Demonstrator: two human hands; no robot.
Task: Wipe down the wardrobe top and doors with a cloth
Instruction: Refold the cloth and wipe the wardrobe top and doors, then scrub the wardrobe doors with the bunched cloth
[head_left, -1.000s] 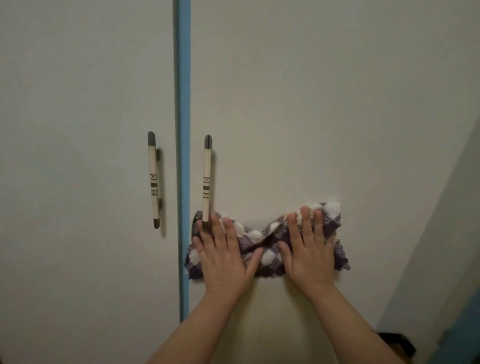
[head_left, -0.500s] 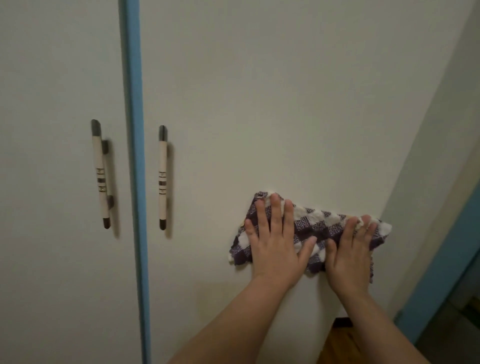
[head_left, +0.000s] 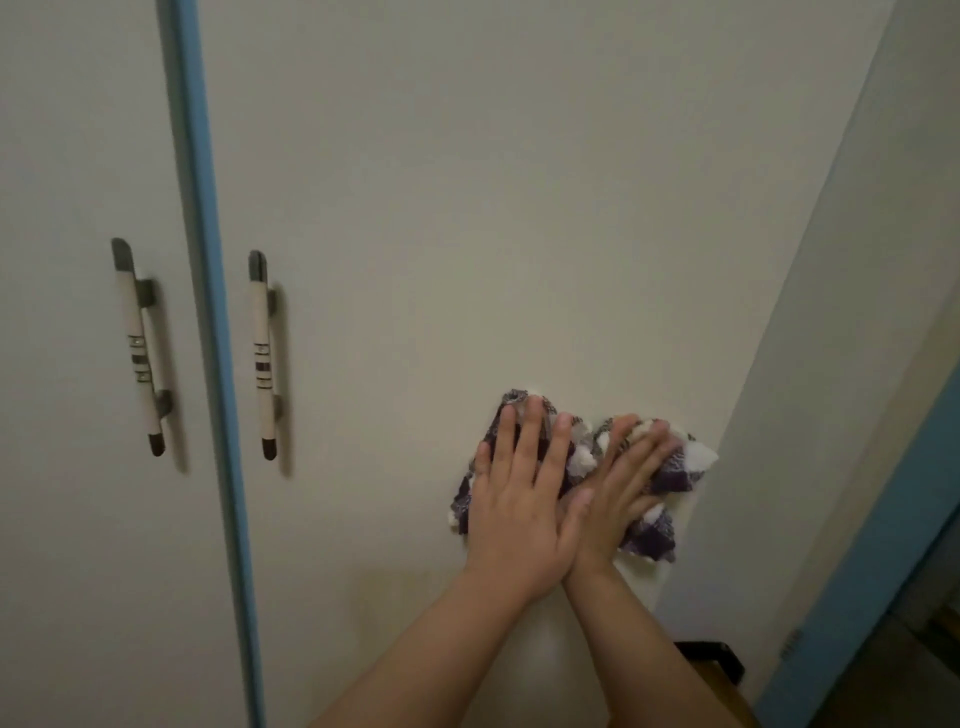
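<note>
A purple and white checked cloth (head_left: 675, 475) is bunched up against the cream right wardrobe door (head_left: 493, 208), close to the door's right edge. My left hand (head_left: 519, 499) presses flat on the cloth's left part, fingers spread and pointing up. My right hand (head_left: 623, 483) lies flat on its right part, tilted to the right, with its thumb side touching my left hand. Both palms hide most of the cloth. The left door (head_left: 78, 467) is beyond a blue vertical strip (head_left: 208, 312).
Each door carries a pale bar handle, the left handle (head_left: 139, 348) and the right handle (head_left: 261, 353), either side of the strip. A pale side wall (head_left: 831, 364) and a blue frame (head_left: 857, 623) stand at the right. A dark object (head_left: 717, 660) sits low beside the wardrobe.
Both hands have slid the cloth rightward across the right door, from beside the handle to the door's right edge. The hands have come together and the cloth has bunched up.
</note>
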